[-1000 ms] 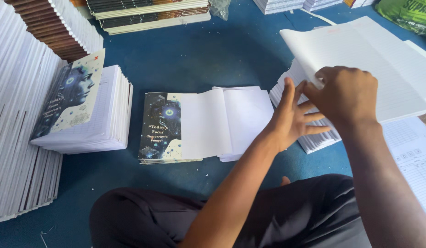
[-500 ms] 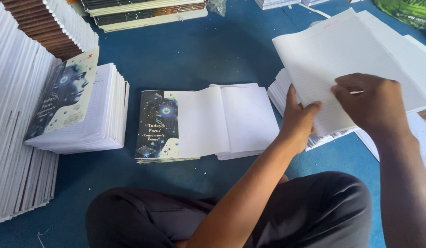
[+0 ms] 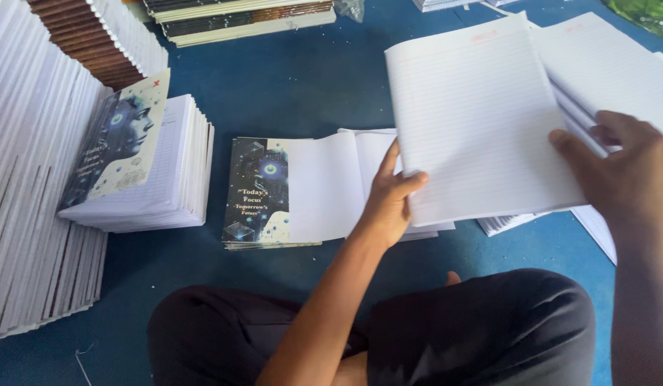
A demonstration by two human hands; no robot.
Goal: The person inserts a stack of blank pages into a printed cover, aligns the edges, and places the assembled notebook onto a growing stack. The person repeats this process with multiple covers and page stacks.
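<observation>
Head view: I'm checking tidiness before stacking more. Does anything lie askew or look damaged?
Only the loose printed cover atop the left stack of white sheets lies tilted, overhanging its left edge. Both hands hold a ruled bundle. No visible damage.

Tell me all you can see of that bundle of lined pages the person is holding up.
The bundle of lined pages is a thin sheaf of white paper ruled with faint lines, with a pale red mark near its top edge. It is held tilted above the blue floor, the left hand gripping its lower left corner and the right hand its right edge.
</observation>
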